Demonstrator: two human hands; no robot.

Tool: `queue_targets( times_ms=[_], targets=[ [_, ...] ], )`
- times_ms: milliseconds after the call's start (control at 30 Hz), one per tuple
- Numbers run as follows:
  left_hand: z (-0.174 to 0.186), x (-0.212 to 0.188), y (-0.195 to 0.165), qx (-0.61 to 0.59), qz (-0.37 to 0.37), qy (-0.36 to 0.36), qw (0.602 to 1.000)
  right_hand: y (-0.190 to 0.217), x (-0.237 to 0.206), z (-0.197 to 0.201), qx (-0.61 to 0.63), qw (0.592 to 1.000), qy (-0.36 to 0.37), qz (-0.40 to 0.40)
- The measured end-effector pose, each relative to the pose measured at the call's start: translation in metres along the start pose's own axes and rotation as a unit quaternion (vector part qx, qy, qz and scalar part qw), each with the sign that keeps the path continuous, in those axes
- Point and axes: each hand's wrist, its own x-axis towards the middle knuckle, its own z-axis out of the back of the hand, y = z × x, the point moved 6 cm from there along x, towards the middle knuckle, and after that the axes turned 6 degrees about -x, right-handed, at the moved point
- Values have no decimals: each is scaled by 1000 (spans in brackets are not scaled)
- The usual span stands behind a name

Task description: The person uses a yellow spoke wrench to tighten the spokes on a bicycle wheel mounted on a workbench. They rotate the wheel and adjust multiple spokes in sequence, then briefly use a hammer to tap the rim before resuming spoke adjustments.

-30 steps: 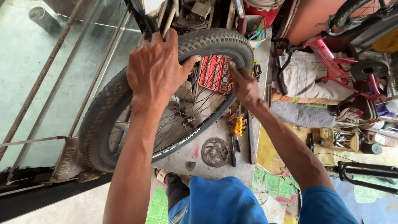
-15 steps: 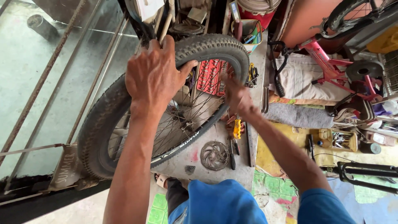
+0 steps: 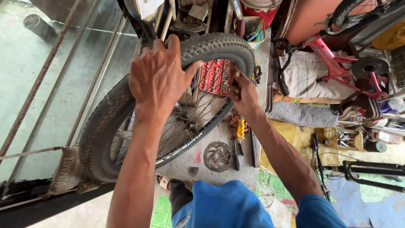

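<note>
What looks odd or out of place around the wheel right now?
The tyre is dusty and worn-looking, though I see no tear. A loose brake disc and screwdrivers lie scattered on the floor. The left hand grips the tread; the right hand works at the rim.

A black, knobby-patterned tyre (image 3: 105,126) is seen around silver spokes (image 3: 198,114). A red socket tray (image 3: 216,76) is shown behind it. A yellow-handled screwdriver (image 3: 240,128) and a grey brake disc (image 3: 218,156) are laid on grey concrete. A pink bicycle frame (image 3: 325,55) and blue clothing (image 3: 228,207) are visible.
</note>
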Motion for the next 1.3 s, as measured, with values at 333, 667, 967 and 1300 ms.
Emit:
queue_targets(
  times_ms=[333,667,967,1300],
  targets=[
    [-3,-2,10,21,-4,-10,1000,-102,-66,-19,-80,963,-138,-216],
    [0,-7,14,25,-8,-42,999,-30,-13,-13,-67,993,-65,-78],
    [3,-8,10,25,-13,-56,998,-21,-6,-6,-39,998,-8,-58],
    [1,-8,17,-3,4,-14,1000,-72,-43,-16,-29,979,-68,-190]
  ],
)
